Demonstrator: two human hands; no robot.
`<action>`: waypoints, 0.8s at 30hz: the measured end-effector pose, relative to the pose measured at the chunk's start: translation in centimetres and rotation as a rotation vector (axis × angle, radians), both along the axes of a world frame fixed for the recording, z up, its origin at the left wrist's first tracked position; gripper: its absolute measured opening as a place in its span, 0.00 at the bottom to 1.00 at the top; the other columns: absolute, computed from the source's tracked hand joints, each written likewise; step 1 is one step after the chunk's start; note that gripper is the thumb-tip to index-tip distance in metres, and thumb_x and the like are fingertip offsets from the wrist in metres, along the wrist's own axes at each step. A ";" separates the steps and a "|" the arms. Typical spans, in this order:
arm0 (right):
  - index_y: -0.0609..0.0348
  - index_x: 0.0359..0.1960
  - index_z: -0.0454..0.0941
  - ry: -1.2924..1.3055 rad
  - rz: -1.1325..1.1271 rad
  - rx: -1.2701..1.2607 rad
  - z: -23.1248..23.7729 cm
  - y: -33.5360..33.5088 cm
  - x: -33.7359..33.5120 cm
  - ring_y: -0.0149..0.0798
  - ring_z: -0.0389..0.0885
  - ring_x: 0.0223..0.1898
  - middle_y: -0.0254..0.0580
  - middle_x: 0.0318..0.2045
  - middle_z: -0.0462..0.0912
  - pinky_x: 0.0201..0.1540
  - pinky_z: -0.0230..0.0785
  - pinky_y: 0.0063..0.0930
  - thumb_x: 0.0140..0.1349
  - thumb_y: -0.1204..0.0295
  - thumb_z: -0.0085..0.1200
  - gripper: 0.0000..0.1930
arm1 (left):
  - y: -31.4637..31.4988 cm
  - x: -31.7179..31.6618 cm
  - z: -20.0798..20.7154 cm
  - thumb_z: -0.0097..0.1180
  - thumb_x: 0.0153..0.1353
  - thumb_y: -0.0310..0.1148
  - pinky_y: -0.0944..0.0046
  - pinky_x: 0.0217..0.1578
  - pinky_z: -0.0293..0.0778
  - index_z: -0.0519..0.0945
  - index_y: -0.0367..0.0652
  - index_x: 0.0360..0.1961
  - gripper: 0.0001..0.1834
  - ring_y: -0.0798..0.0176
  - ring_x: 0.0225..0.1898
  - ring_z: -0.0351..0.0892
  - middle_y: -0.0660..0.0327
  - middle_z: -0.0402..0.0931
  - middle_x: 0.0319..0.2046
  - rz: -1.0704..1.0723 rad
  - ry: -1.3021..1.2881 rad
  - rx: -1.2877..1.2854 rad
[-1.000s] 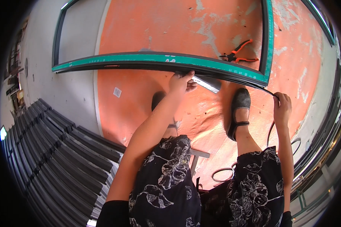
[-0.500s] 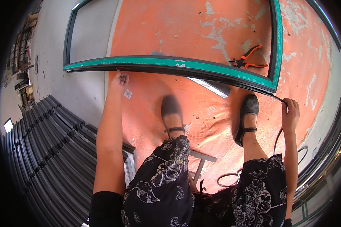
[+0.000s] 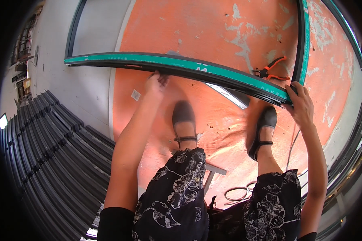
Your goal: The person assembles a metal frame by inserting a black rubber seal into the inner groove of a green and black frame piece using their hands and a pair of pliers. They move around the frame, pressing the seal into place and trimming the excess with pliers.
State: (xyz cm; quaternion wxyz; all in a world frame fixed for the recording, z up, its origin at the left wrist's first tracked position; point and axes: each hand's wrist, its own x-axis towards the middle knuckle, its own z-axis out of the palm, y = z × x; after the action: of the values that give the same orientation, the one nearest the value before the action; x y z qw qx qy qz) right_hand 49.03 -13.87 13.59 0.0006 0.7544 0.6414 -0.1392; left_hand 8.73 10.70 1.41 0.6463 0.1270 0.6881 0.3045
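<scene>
A rectangular frame with dark bars and green protective film stretches across in front of me. My left hand is at the near side of its front bar, left of the middle. Its fingers are half curled and slightly apart, with the tips touching the bar's dark edge. My right hand is closed around the frame's near right corner, thumb on the near side and fingers over the top. A thin black strip hangs below the right hand towards loops on the floor; whether that hand also pinches it is hidden.
Orange-handled pliers lie inside the frame near its right bar. A pale flat bar lies under the front bar. Black strip loops rest by my right leg. Stacked dark profiles fill the left; more long bars line the right.
My left hand has slid right along the front bar. My right hand has moved left and up, from the strip's end beyond the corner onto the frame corner itself.
</scene>
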 end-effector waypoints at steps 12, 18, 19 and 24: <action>0.59 0.33 0.74 0.133 0.096 -0.133 -0.2 7.1 -8.6 0.44 0.74 0.42 0.42 0.35 0.73 0.42 0.71 0.34 0.40 0.62 0.67 0.21 | 10.3 -9.8 -1.9 0.43 0.67 0.37 0.66 0.28 0.73 0.74 0.48 0.33 0.09 0.66 0.25 0.75 0.66 0.76 0.24 0.115 0.022 0.103; 0.59 0.38 0.73 0.147 0.124 -0.131 -1.9 9.4 -11.6 0.45 0.73 0.44 0.42 0.36 0.73 0.43 0.70 0.35 0.40 0.64 0.67 0.23 | 3.5 -4.7 -3.8 0.44 0.67 0.34 0.60 0.46 0.76 0.72 0.45 0.45 0.09 0.61 0.42 0.75 0.61 0.75 0.39 0.014 -0.269 0.024; 0.60 0.38 0.73 0.141 0.122 -0.142 -1.8 9.1 -11.8 0.45 0.73 0.44 0.42 0.38 0.73 0.43 0.71 0.35 0.41 0.64 0.66 0.23 | 0.8 -2.8 -3.0 0.44 0.67 0.33 0.56 0.51 0.73 0.72 0.43 0.44 0.09 0.59 0.47 0.73 0.57 0.74 0.42 -0.053 -0.296 0.013; 0.61 0.41 0.73 0.145 0.108 -0.083 -0.5 9.1 -11.6 0.45 0.72 0.45 0.42 0.44 0.72 0.44 0.70 0.34 0.44 0.66 0.65 0.23 | -4.1 2.1 0.4 0.49 0.64 0.32 0.54 0.55 0.71 0.71 0.40 0.43 0.10 0.55 0.50 0.73 0.55 0.73 0.44 -0.090 -0.384 0.075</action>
State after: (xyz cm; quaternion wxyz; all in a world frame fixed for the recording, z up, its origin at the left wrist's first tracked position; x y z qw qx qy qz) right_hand 37.39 -4.77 13.05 -0.0070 0.7059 0.6734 -0.2196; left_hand 10.79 6.60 1.79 0.7735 0.1212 0.5338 0.3195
